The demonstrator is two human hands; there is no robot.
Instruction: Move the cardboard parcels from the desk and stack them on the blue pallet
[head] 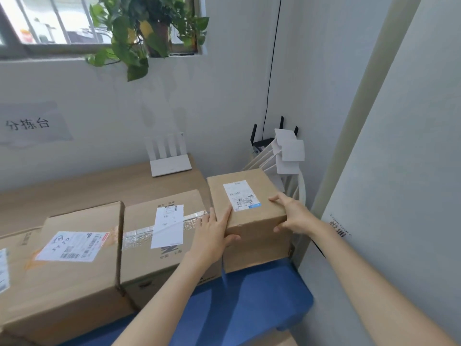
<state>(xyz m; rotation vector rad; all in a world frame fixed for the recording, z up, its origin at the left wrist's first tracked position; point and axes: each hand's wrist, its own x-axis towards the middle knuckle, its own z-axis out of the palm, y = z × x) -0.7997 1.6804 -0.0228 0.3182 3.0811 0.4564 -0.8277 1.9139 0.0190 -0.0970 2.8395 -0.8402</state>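
We hold the small parcel (249,211) between our left hand (212,236) and right hand (291,218), palms pressed to its sides, over the blue pallet (262,303) beside 2 bigger parcels (159,236). It could slip, or snag the wall at right.

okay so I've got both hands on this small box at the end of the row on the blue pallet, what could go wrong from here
Two risks, judging from this one view. The small box sits close to the white cards and black router in the corner; shifting it back or right could knock them. It also stands hard against the taped box, where your left hand is wedged, so fingers could get pinched. Your right hand grips only the near corner, so it might slip.
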